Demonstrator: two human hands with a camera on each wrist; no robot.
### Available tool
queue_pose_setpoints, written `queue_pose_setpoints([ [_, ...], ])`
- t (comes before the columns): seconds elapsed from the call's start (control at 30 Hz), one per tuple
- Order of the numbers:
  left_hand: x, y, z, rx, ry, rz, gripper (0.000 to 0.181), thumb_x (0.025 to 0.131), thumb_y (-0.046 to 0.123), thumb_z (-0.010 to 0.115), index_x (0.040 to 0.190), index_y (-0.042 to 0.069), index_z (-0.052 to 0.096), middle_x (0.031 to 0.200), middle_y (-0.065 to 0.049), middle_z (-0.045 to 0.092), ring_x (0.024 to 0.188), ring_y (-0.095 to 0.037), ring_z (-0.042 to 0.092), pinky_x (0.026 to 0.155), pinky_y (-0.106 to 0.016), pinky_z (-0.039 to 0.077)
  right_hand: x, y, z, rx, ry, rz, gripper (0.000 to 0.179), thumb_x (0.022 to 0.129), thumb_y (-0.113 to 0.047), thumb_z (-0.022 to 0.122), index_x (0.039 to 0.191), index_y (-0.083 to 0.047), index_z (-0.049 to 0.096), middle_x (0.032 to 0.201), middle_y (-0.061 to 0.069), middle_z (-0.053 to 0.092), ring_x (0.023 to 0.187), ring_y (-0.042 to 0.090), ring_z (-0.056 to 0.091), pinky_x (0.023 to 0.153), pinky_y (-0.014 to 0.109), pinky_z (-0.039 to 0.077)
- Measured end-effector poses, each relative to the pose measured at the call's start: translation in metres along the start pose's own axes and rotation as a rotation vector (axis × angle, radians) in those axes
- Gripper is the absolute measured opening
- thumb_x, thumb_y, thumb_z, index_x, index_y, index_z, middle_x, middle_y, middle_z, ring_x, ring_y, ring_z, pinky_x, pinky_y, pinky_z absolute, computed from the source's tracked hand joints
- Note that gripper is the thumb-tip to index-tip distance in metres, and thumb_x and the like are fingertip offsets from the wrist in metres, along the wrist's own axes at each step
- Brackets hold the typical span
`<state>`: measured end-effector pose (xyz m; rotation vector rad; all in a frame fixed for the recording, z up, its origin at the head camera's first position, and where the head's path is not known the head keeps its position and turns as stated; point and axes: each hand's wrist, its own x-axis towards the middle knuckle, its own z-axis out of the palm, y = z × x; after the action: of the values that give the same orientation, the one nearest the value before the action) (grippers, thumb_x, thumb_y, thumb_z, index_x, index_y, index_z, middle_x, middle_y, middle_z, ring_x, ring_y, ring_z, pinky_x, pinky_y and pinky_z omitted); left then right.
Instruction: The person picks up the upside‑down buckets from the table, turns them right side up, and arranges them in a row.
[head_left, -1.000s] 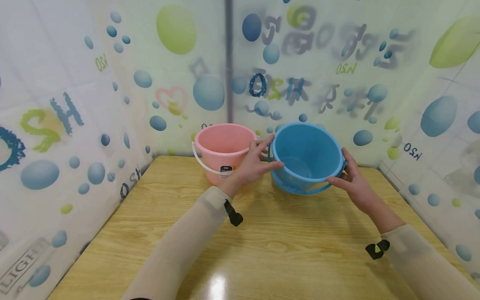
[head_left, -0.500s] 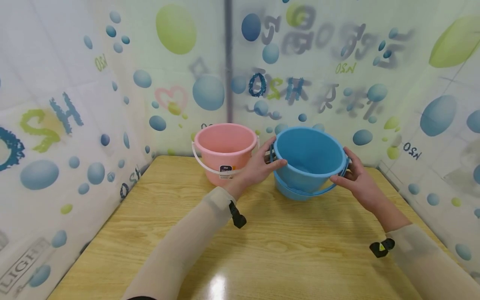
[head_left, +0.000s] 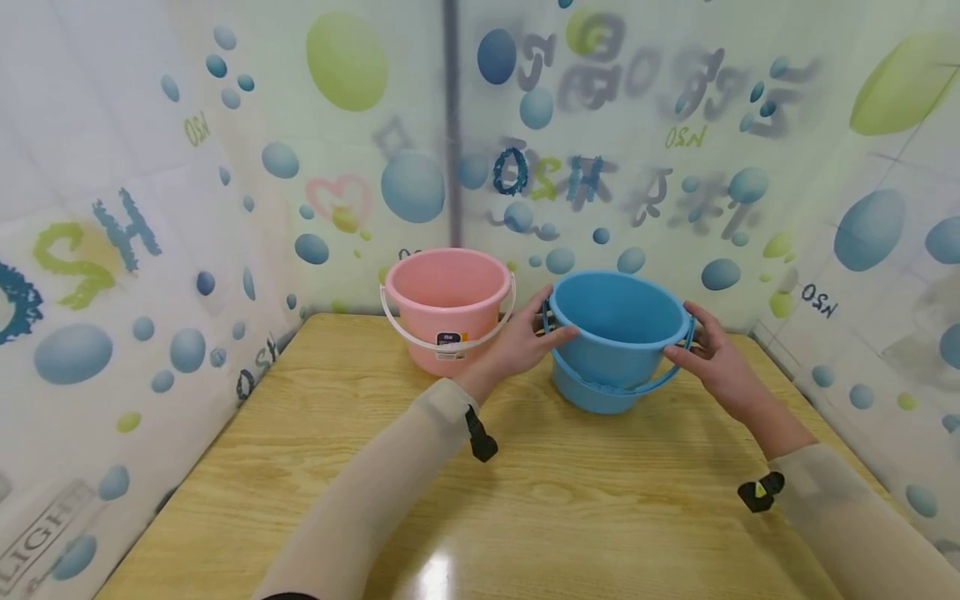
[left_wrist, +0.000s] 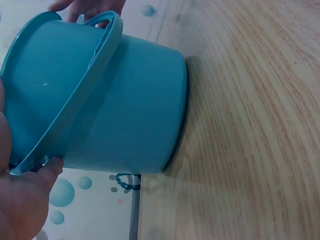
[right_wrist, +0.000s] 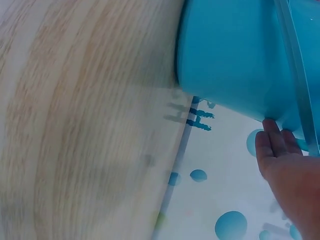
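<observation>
A blue plastic bucket (head_left: 603, 362) stands nearly upright toward the back right of the wooden table, its mouth facing up and a little toward me. My left hand (head_left: 517, 343) grips its left side near the rim, thumb in front and fingers behind. On the opposite side, my right hand (head_left: 716, 367) holds it by the rim and handle joint. The bucket's blue handle (head_left: 651, 386) hangs down across its front. In the left wrist view, the base of the blue bucket (left_wrist: 135, 105) is at the tabletop; in the right wrist view, fingertips (right_wrist: 272, 132) touch its wall.
Left of the blue bucket, close to my left hand, stands a pink bucket (head_left: 450, 321) with a white handle (head_left: 408, 335) and a dark label. The wooden table (head_left: 585, 500) meets a patterned curtain wall (head_left: 337, 250) at the back and sides.
Both hands have brought the blue bucket down and slightly toward me, and its tilted mouth has turned more upright. The pink bucket has stayed in place; the head view has shifted slightly.
</observation>
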<state>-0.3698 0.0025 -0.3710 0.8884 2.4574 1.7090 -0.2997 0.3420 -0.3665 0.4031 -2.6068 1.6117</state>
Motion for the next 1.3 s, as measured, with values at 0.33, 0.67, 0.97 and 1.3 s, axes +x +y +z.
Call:
queue_pose_setpoints([
  [0.33,0.003,-0.012,0.007,-0.03,0.015,-0.031,0.096,0.106,0.049,0.073,0.179,0.027,0.014,0.178,-0.011,0.036,0.16,-0.038,0.045,0.122,-0.06,0.049,0.006,0.007,0.001,-0.032,-0.015,0.025,0.089,0.118,-0.032,0.053,0.177,-0.018,-0.012,0.176,0.037,0.018,0.159,0.057,0.032,0.098,0.012,0.048],
  [0.67,0.011,-0.026,0.008,-0.072,0.004,-0.093,0.096,0.104,0.064,0.067,0.177,0.044,0.008,0.181,-0.01,0.029,0.163,-0.038,0.039,0.12,-0.063,0.049,0.019,0.012,0.003,-0.008,-0.033,0.032,0.087,0.119,-0.037,0.046,0.175,-0.021,-0.019,0.174,0.042,0.021,0.158,0.058,0.032,0.127,0.077,0.028],
  [0.97,0.021,-0.025,0.006,-0.098,-0.006,-0.105,0.094,0.106,0.065,0.062,0.176,0.046,0.003,0.183,-0.012,0.025,0.164,-0.04,0.037,0.121,-0.062,0.049,0.035,0.016,0.001,0.02,-0.04,0.052,0.09,0.119,-0.041,0.047,0.174,-0.024,-0.021,0.178,0.038,0.015,0.163,0.058,0.023,0.129,0.075,0.026],
  [1.3,0.031,-0.017,0.008,-0.133,-0.022,-0.145,0.089,0.11,0.062,0.055,0.175,0.047,-0.002,0.187,-0.004,0.007,0.17,-0.043,0.021,0.125,-0.069,0.041,0.043,0.019,0.0,0.026,-0.017,0.07,0.092,0.118,-0.045,0.048,0.174,-0.027,-0.023,0.179,0.037,0.01,0.165,0.058,0.02,0.129,0.075,0.025],
])
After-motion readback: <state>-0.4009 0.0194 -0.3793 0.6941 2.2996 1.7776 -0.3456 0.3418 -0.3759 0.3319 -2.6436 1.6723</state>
